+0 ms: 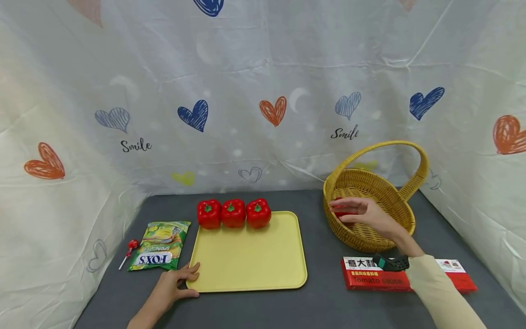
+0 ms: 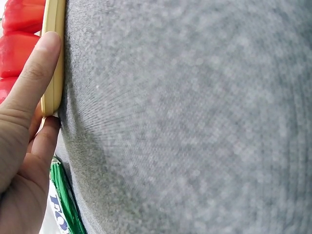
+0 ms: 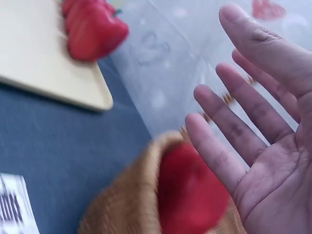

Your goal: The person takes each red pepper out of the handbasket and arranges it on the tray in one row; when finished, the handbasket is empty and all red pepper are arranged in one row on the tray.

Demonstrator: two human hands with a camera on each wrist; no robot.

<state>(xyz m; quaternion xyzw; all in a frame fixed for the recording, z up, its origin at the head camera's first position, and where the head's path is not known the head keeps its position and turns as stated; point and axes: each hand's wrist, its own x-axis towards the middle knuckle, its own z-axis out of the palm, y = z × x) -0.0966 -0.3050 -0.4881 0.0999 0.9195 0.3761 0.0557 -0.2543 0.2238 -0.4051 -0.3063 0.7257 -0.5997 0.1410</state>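
Note:
My left hand [image 1: 174, 285] touches the near left corner of the yellow tray [image 1: 250, 260]; in the left wrist view its thumb [image 2: 36, 68] lies along the tray's edge. Three red bell peppers [image 1: 234, 213] sit in a row at the tray's far left edge. My right hand [image 1: 367, 214] is over the wicker basket [image 1: 386, 194], fingers extended and nothing in its grasp. Inside the basket, beside that hand, is another red bell pepper [image 3: 190, 190], partly hidden by the fingers in the head view.
Left of the tray lie a green FOX'S candy bag [image 1: 160, 245] and a red lollipop [image 1: 130, 249]. A red tomato sauce box [image 1: 378, 279] lies in front of the basket, beneath the right forearm. A patterned curtain [image 1: 234, 82] stands behind the grey table.

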